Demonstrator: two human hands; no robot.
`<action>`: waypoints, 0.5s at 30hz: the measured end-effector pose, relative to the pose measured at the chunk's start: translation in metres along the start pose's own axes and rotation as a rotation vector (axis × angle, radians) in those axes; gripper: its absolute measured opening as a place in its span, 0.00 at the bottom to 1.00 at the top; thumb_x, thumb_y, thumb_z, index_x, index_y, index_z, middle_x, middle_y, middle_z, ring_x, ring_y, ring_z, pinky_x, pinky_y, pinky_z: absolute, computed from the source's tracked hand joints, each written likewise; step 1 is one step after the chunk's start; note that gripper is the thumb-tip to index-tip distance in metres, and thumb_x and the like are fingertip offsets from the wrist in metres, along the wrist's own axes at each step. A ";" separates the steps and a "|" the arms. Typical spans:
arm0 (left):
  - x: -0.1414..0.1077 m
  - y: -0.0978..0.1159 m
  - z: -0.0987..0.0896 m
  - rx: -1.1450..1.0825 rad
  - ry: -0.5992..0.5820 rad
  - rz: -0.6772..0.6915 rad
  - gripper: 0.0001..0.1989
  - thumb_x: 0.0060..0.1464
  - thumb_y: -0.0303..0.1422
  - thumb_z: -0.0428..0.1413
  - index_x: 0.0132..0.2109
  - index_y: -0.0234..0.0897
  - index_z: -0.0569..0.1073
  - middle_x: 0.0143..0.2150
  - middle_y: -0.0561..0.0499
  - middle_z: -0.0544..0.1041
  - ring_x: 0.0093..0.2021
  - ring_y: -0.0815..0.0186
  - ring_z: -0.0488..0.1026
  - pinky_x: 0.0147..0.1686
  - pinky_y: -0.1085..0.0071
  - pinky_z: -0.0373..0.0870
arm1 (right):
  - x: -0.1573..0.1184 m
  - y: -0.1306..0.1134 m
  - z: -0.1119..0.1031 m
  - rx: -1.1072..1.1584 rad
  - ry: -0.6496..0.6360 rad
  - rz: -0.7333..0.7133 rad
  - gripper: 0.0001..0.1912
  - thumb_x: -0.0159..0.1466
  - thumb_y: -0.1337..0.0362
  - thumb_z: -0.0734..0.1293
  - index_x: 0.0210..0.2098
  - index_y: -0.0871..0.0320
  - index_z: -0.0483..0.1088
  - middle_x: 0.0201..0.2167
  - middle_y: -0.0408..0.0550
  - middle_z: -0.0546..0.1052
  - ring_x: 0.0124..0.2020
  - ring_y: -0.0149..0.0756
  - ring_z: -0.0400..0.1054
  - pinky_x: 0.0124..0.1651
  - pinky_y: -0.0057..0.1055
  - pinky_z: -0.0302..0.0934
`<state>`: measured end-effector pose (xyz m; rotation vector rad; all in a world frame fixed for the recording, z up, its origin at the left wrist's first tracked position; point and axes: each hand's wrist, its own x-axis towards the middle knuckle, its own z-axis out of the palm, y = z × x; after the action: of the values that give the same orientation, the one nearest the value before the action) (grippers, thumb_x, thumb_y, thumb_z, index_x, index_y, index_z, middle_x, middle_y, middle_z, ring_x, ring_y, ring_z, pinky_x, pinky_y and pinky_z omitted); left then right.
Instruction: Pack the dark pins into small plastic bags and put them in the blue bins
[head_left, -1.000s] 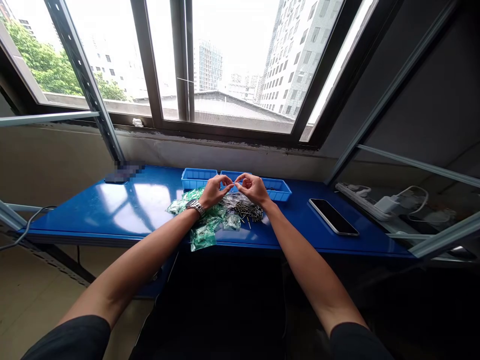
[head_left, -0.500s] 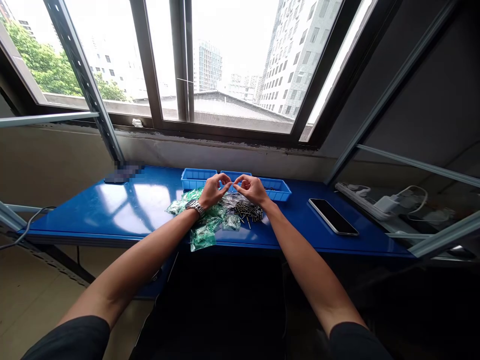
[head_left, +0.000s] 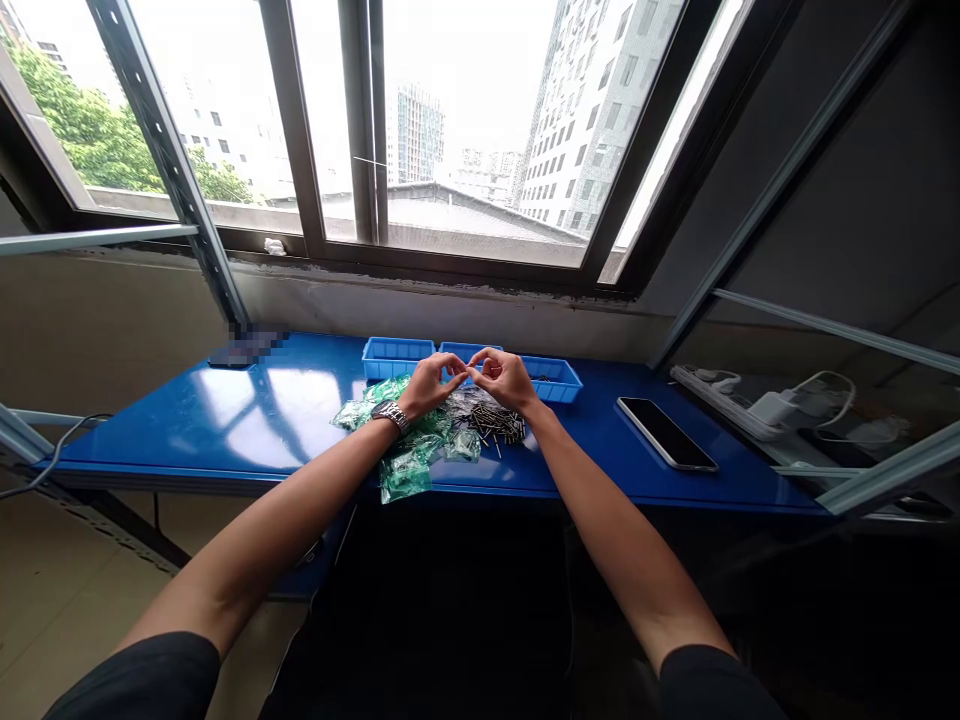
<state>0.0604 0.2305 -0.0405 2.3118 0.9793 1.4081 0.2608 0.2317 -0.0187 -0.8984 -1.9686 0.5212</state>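
Note:
My left hand (head_left: 431, 383), with a metal-band watch (head_left: 391, 413) at its wrist, is pinched closed above the pile. Fingertip to fingertip with it, my right hand (head_left: 502, 379) is closed in a pinch too. Whatever lies between the fingers is too small to make out. Below them, green-tinted plastic packets (head_left: 409, 470) are heaped on the blue table. Beside these, under my right hand, is a loose pile of dark and brass-coloured screws (head_left: 499, 425). Clear small packets (head_left: 463, 444) lie between the two.
Blue plastic bins stand behind my hands: one on the left (head_left: 397, 358), one on the right (head_left: 551, 378) with dark bits inside, another partly hidden between. A phone (head_left: 666, 433) lies on the right. Metal shelf posts frame the blue table (head_left: 300, 400); a power strip (head_left: 724, 402) is beyond.
My left hand has shifted slightly, its fingertips now closer to those of my right hand. The right hand, packets and screws look the same.

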 end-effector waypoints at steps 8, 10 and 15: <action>0.000 0.001 0.000 -0.008 0.051 -0.005 0.08 0.64 0.38 0.59 0.39 0.38 0.77 0.37 0.48 0.80 0.36 0.63 0.74 0.35 0.67 0.68 | 0.000 0.000 -0.002 0.026 0.017 0.003 0.15 0.62 0.52 0.71 0.37 0.59 0.75 0.19 0.38 0.64 0.20 0.28 0.54 0.25 0.28 0.50; 0.000 0.002 -0.001 -0.014 0.080 -0.019 0.09 0.64 0.38 0.59 0.39 0.38 0.77 0.36 0.48 0.80 0.36 0.63 0.74 0.36 0.67 0.68 | 0.001 0.001 -0.002 0.031 0.005 0.015 0.15 0.62 0.52 0.71 0.37 0.59 0.75 0.19 0.37 0.64 0.20 0.28 0.53 0.24 0.28 0.50; 0.000 0.003 -0.002 -0.017 0.097 -0.013 0.09 0.64 0.38 0.59 0.38 0.37 0.76 0.35 0.49 0.79 0.35 0.63 0.72 0.37 0.66 0.68 | 0.001 0.003 0.002 0.019 -0.111 0.045 0.16 0.60 0.52 0.71 0.36 0.59 0.75 0.17 0.37 0.64 0.19 0.28 0.53 0.24 0.27 0.47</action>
<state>0.0600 0.2284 -0.0382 2.2397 1.0029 1.5304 0.2600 0.2343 -0.0216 -0.9205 -2.0438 0.6267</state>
